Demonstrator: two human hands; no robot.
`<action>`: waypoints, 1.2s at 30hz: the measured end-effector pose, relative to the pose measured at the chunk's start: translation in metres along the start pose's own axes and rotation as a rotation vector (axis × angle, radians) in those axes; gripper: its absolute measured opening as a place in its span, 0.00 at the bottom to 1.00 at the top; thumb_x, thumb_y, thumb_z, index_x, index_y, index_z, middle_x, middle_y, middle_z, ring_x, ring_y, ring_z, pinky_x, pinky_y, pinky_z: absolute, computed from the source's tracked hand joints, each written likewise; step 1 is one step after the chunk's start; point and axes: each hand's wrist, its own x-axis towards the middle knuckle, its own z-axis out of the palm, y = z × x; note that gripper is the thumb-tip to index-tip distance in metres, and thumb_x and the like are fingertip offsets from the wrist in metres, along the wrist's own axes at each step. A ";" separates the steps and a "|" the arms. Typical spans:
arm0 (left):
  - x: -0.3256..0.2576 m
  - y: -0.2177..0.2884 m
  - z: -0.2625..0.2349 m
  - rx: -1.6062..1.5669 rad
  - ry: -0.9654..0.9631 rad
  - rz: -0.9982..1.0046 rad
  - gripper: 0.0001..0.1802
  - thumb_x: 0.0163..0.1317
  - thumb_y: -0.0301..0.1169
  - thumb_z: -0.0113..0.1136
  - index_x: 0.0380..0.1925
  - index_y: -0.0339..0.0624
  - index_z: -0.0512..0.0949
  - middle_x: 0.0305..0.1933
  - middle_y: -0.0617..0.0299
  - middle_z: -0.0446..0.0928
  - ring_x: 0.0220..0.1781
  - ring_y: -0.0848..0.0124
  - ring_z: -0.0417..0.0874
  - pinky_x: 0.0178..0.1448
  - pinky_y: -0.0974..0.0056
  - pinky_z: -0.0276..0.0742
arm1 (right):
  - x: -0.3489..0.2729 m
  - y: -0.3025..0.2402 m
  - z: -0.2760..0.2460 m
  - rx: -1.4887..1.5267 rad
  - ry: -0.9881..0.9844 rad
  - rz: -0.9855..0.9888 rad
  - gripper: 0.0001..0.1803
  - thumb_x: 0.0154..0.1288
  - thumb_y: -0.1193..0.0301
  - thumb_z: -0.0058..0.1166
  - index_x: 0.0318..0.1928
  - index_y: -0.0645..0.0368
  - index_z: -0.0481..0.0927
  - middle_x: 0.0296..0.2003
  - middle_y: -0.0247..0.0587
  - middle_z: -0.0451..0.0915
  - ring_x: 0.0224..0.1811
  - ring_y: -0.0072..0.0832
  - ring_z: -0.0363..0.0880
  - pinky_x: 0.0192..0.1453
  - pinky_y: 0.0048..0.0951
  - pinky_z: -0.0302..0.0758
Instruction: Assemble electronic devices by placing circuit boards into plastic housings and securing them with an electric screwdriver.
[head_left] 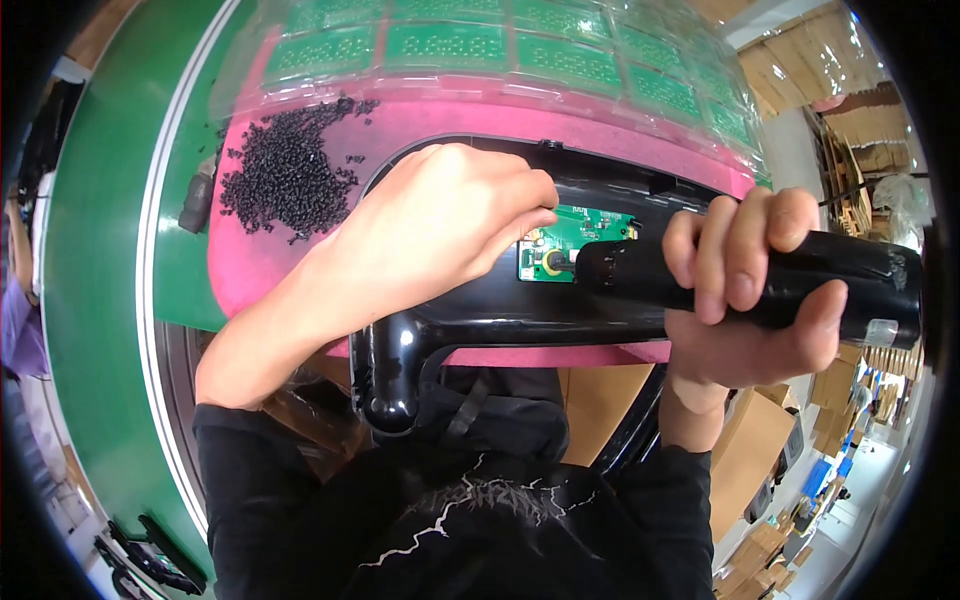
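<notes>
A glossy black plastic housing (pixel 530 325) lies on the pink mat with its hollow side up. Inside it sits a green circuit board (pixel 590 222) with small parts on it. My right hand (pixel 745 270) is wrapped round a black electric screwdriver (pixel 860 280), held almost level. The screwdriver's nose is over the board, close to a round yellowish part (pixel 553 262). My left hand (pixel 450 205) reaches over the housing, its fingers pinched together at the board's upper left edge. Whatever those fingertips hold, if anything, is hidden.
A heap of small black screws (pixel 290 165) lies on the pink mat (pixel 240 265) at the left. Clear plastic trays of green circuit boards (pixel 445 45) stand at the back. Cardboard boxes (pixel 750 450) are at the right. A green surface (pixel 90 250) runs along the left.
</notes>
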 end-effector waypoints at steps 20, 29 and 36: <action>-0.014 0.009 -0.010 -0.029 -0.056 -0.066 0.06 0.54 0.26 0.63 0.31 0.35 0.79 0.32 0.53 0.78 0.37 0.51 0.81 0.40 0.53 0.76 | -0.002 0.008 0.040 -0.306 -0.073 0.218 0.28 0.55 0.48 0.66 0.36 0.54 0.66 0.19 0.26 0.67 0.16 0.17 0.64 0.23 0.22 0.61; -0.009 0.012 -0.007 -0.168 -0.150 0.019 0.08 0.51 0.24 0.65 0.30 0.32 0.79 0.31 0.52 0.79 0.35 0.52 0.81 0.39 0.56 0.77 | -0.003 -0.013 0.021 0.056 -0.148 -0.066 0.22 0.63 0.49 0.56 0.41 0.53 0.68 0.25 0.25 0.68 0.22 0.15 0.67 0.34 0.22 0.63; 0.006 0.018 0.000 -0.279 -0.132 0.067 0.11 0.53 0.26 0.66 0.35 0.33 0.79 0.34 0.54 0.81 0.33 0.59 0.82 0.37 0.61 0.76 | -0.004 -0.036 0.006 0.088 -0.195 -0.132 0.22 0.61 0.51 0.57 0.42 0.54 0.68 0.26 0.27 0.71 0.22 0.16 0.69 0.35 0.24 0.64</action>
